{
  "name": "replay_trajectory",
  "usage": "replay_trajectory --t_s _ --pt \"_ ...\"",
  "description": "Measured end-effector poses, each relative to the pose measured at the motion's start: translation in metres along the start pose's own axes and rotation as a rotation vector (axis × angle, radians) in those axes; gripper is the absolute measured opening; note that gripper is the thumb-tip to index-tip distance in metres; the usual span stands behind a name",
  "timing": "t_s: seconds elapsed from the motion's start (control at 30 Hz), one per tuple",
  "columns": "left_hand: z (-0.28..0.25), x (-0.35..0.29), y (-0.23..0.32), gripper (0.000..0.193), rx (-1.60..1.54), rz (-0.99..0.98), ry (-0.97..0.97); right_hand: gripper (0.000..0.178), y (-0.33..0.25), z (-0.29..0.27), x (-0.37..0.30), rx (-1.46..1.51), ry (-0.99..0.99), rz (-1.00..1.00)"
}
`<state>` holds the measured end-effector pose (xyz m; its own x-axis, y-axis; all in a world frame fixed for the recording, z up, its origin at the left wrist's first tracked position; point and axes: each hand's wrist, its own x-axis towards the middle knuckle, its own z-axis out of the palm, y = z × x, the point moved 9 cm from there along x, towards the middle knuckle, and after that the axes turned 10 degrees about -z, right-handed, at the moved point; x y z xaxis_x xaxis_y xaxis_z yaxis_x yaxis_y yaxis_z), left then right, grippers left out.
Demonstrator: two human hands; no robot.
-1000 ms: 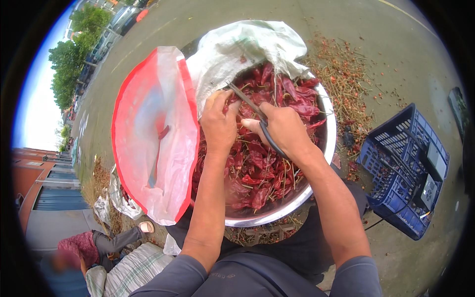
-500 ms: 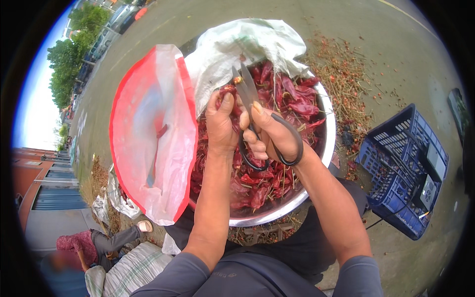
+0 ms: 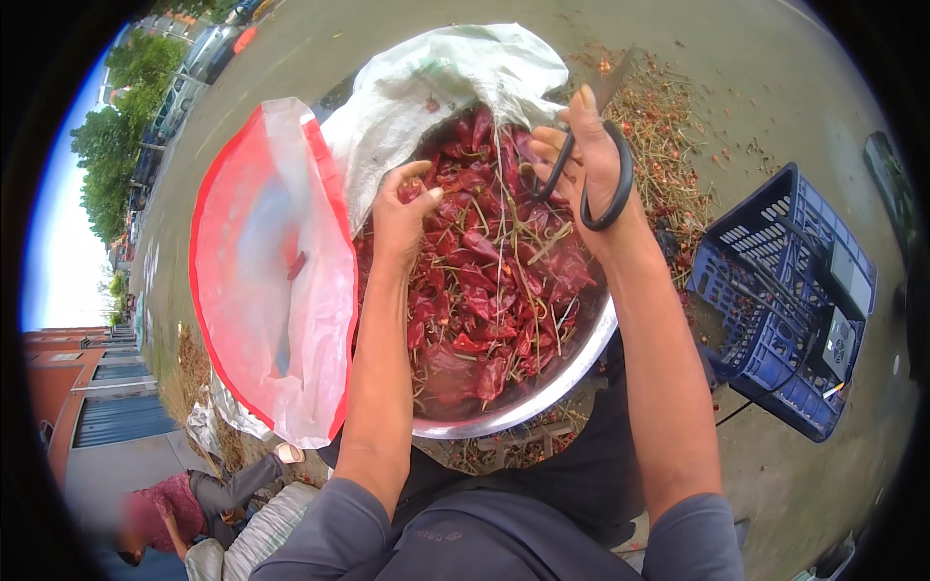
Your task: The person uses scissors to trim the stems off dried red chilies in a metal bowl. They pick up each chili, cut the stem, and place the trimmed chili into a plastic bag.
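In my right hand is a pair of scissors with black loop handles. Their blades point up and away, past the basin's right side, over stems on the ground. A dried red chili sits between the curled fingers and thumb of my left hand, at the left part of the basin. Below both hands the metal basin is heaped with dried red chilies and thin stems. A white woven sack drapes over the far rim, with chilies at its mouth.
A pinkish plastic bag with red edges stands left of the basin. Cut stems litter the ground at the far right. A blue plastic crate holds small boxes on the right. Another person is at the lower left, by a woven sack.
My hands have moved apart. The right hand with the scissors has gone right and away from the chili; the left hand has shifted slightly left. The view has shifted a little.
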<state>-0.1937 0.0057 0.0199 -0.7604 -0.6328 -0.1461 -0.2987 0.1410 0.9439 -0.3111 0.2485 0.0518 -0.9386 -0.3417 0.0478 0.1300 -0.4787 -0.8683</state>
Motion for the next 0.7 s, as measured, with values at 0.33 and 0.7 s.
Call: replay_trajectory --t_s 0.33,0.7 --pt "0.049 0.025 0.002 0.033 0.822 0.32 -0.139 0.097 0.013 0.015 -0.004 -0.018 -0.037 0.081" --pt "-0.031 -0.241 0.248 0.015 -1.086 0.729 -1.127 0.084 0.027 0.023 -0.006 0.112 -0.014 0.172"
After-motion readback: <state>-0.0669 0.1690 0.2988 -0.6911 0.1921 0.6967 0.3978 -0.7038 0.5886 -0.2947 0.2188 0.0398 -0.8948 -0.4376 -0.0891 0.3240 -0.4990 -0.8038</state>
